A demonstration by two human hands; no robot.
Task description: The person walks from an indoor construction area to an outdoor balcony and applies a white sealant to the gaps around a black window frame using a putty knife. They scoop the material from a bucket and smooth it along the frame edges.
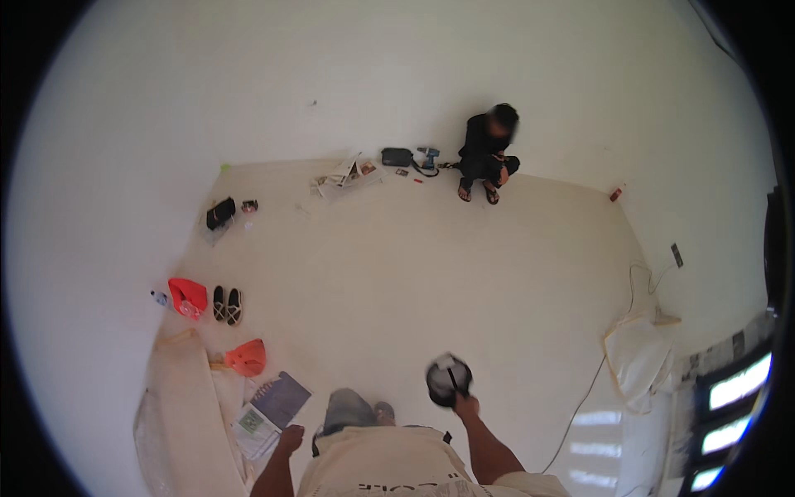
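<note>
In my right hand is a dark round object with a pale middle, perhaps a cap, held by its lower edge over the pale floor. My left hand hangs at the lower left with curled fingers; whether it holds anything is too small to make out. Beyond it on the floor lie spread papers with a blue-grey sheet. My legs show below, partly hidden by my pale shirt.
A person in dark clothes crouches by the back wall beside a drill, pouch and papers. Shoes, red bags and a board line the left side. A cable and pale sheeting lie right.
</note>
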